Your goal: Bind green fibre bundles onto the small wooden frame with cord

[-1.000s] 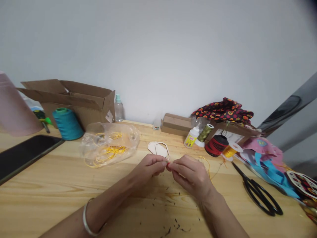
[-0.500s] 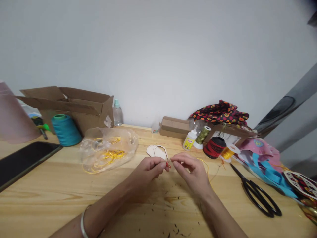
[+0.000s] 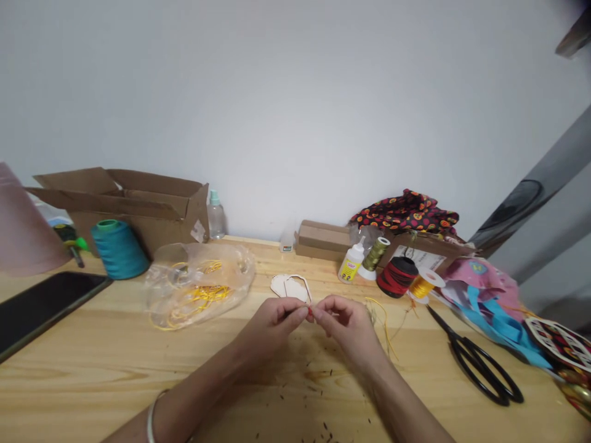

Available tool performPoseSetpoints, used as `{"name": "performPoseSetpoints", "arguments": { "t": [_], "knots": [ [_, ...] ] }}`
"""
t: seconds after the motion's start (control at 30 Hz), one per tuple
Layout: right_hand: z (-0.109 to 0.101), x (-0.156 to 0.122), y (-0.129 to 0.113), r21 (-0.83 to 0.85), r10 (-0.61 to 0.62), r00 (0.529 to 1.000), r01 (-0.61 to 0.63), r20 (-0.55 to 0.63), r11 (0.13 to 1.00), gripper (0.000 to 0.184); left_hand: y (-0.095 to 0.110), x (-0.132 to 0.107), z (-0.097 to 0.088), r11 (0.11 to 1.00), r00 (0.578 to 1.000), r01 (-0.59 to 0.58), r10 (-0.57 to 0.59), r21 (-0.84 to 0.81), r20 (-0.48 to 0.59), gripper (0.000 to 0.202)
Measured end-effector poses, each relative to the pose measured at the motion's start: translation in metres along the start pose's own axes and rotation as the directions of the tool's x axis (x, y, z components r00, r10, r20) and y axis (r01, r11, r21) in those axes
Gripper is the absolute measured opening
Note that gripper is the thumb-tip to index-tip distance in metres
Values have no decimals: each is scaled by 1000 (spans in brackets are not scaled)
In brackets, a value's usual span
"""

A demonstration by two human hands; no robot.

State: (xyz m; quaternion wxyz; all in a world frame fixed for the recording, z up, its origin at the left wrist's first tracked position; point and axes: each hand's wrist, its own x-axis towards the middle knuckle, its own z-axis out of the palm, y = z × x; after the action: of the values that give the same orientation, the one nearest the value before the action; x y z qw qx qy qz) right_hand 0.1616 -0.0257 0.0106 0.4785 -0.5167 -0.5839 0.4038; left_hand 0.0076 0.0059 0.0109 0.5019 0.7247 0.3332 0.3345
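Two hands at fine work on a wooden table (image 3: 138,381). The left hand (image 3: 274,323) and the right hand (image 3: 346,320) meet at the fingertips, each with thumb bent toward forefinger, and appear to pinch a small red piece (image 3: 311,311) from opposite sides. The piece lies between them, mostly covered, so its form and any knot or thread in it cannot be told. Stage: the handling seems partway through, since the piece is in the fingers and not yet set down; how much is left cannot be read. Just beyond the fingertips lies a pale cutout (image 3: 293,289), and to the right of the right hand trails a yellow string (image 3: 385,320); whether either joins the piece is unclear.

Room and edges: a broad stretch of wood lies left of the left forearm, as far as the phone (image 3: 46,307). Dark scraps (image 3: 325,424) are strewn between the forearms. Beyond the left hand sits a plastic bag (image 3: 203,264); beyond the right, a glue bottle (image 3: 351,264). Scissors (image 3: 480,363) bound the right side, and the wall (image 3: 286,123) rises at the far edge.
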Motion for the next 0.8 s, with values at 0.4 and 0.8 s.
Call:
{"name": "performPoseSetpoints", "arguments": {
  "t": [0.4, 0.8],
  "knots": [
    [7, 2, 6, 585, 110, 980, -187, 164, 789, 13, -3, 0, 1, 992, 999, 49, -49, -113, 6, 27],
    [13, 2, 12, 830, 98, 962, -268, 253, 490, 9, -3, 1, 2, 978, 999, 32, -32, -205, 3, 32]
  ]
}}
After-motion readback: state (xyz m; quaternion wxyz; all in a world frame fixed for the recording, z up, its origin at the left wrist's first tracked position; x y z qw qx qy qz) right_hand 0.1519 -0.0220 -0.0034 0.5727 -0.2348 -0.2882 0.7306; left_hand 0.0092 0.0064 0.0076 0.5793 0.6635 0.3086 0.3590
